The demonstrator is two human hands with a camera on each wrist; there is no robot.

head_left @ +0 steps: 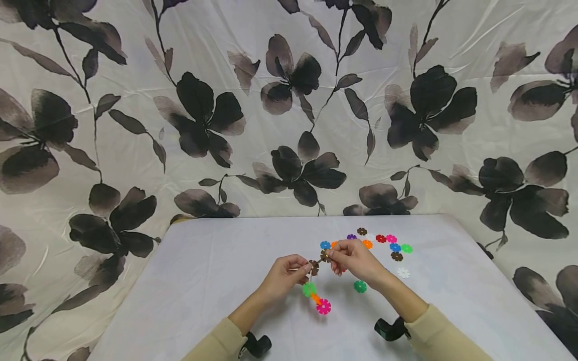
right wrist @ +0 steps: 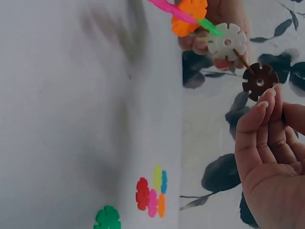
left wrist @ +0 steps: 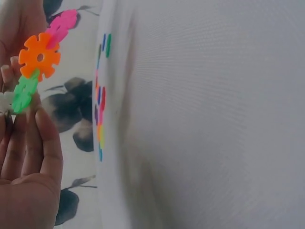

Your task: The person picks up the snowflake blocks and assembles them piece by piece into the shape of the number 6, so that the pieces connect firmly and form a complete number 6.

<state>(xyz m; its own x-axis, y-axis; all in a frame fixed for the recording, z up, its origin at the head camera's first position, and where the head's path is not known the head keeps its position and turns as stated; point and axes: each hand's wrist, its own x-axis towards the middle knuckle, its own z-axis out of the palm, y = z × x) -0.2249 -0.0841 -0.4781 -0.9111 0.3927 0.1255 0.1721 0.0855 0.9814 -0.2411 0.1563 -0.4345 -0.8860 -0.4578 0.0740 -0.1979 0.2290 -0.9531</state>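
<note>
My left hand (head_left: 284,277) pinches a short chain of notched plastic discs above the table. The chain holds a pink disc (head_left: 323,306), an orange disc (left wrist: 40,57), a light green disc (head_left: 309,289), a white disc (right wrist: 228,42) and a brown disc (head_left: 314,268). Fingers and thumb of my right hand (head_left: 358,261) pinch a second brown disc (right wrist: 260,82) by its edge. This disc touches the chain's brown disc, which appears edge-on in the right wrist view; how deep their slots fit, I cannot tell. Left fingertips partly hide the chain's middle.
Loose discs lie on the white table (head_left: 203,281) beyond and beside the right hand, among them a red disc (head_left: 381,238), a brown disc (head_left: 397,256), a white disc (head_left: 403,273) and a green disc (head_left: 359,286). A flowered cloth (head_left: 289,125) hangs behind the table.
</note>
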